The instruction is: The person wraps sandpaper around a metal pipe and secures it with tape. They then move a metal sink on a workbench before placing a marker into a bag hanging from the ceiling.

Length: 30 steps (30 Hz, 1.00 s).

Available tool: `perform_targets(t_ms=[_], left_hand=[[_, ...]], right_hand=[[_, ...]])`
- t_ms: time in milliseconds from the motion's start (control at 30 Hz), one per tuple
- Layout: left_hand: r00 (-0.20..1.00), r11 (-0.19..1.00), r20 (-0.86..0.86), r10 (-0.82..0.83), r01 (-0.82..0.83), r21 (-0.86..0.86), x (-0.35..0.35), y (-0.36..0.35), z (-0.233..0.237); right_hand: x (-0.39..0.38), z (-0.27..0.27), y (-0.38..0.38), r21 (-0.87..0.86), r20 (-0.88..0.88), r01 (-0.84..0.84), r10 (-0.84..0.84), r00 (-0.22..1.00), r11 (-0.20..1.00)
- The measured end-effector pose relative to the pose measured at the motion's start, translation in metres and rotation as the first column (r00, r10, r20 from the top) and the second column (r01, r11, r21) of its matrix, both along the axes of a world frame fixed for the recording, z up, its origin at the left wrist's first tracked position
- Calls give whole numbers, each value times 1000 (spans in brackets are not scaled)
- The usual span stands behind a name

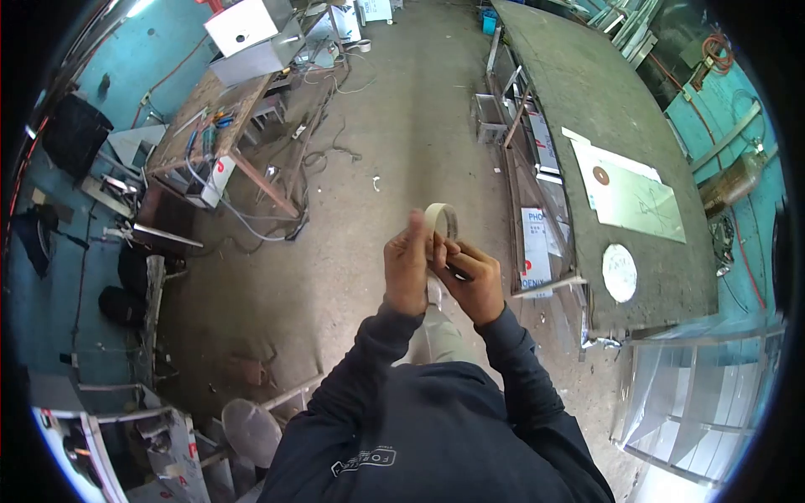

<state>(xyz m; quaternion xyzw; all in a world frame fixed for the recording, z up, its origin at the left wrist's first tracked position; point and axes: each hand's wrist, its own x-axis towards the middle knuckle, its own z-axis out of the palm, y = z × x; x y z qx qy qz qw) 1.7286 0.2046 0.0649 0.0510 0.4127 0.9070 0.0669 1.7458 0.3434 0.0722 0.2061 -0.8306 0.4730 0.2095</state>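
Nearest to the camera is the person's dark sweatshirt (436,436) with a small pale print on it, and both sleeves go forward from it. The two hands meet in the air above the concrete floor (394,134), not over any bench. The left hand (408,267) is closed around a roll of tape (442,221), with its thumb pointing up along the side of the roll. The right hand (475,281) is just beside it, touching the left one, and its fingers are pinched together at the lower edge of the roll. The roll is cream coloured, stands on its edge, and shows above both hands. I cannot tell whether a loose end of tape is pulled out.

To the right, near the lower edge of the view, a frame of shiny metal slats (696,402) stands on the floor. Behind it begins a long grey bench (570,92), which runs away from the person. A white round disc (619,272) lies close to the near end of the bench. Farther along, toward the right edge, lies a pale metal sheet (631,194).

On the far left a wooden workbench (220,113) carries hand tools, and grey metal boxes (251,38) sit at its far end. Cables (251,226) lie on the floor beside it.
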Motion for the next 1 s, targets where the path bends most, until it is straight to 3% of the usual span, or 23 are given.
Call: perform_targets(t_ms=[133, 200, 233, 400, 533, 600, 667, 733, 767, 867, 933, 967, 1000], left_hand=[[994, 997, 104, 27, -34, 67, -95, -1, 22], [997, 989, -71, 4, -14, -149, -143, -9, 22], [996, 977, -49, 73, -82, -199, -166, -9, 29], [962, 928, -82, 259, -271, -255, -275, -31, 26], [913, 874, 6, 407, -388, -292, -362, -49, 13], [893, 906, 226, 389, -327, -269, -409, -56, 1], [941, 948, 184, 283, -245, -204, -454, -69, -10], [961, 963, 65, 269, -269, -1, -500, -68, -7], [984, 966, -49, 169, -176, -188, -524, -81, -11], [974, 936, -137, 180, -212, -282, -602, -97, -12], [965, 923, -181, 189, -238, -302, -653, -108, -5], [963, 905, -189, 190, -247, -347, -678, -113, 0], [964, 884, -188, 186, -248, -396, -700, -116, 4]], right_hand=[[-108, -2, -14, -177, 49, -14, 23, 999, 984], [-162, -6, -17, -198, 81, -50, 67, 994, 979], [-188, -7, -20, -210, 112, -74, 100, 989, 975], [-303, -5, -51, -156, 59, -181, 192, 980, 971], [-390, -17, -71, -91, 44, -205, 209, 977, 975], [-438, -27, -72, -48, 91, -228, 232, 969, 972], [-490, -23, -72, -14, 172, -265, 263, 949, 964], [-544, -19, -76, -61, 184, -231, 238, 954, 971], [-572, -21, -74, -35, 213, -241, 243, 946, 970], [-654, -11, -77, -31, 259, -226, 226, 939, 974], [-705, 8, -79, -119, 283, -182, 209, 936, 976], [-731, 21, -81, -8, 125, -206, 205, 971, 979], [-755, 32, -85, -3, 129, -201, 200, 971, 980]])
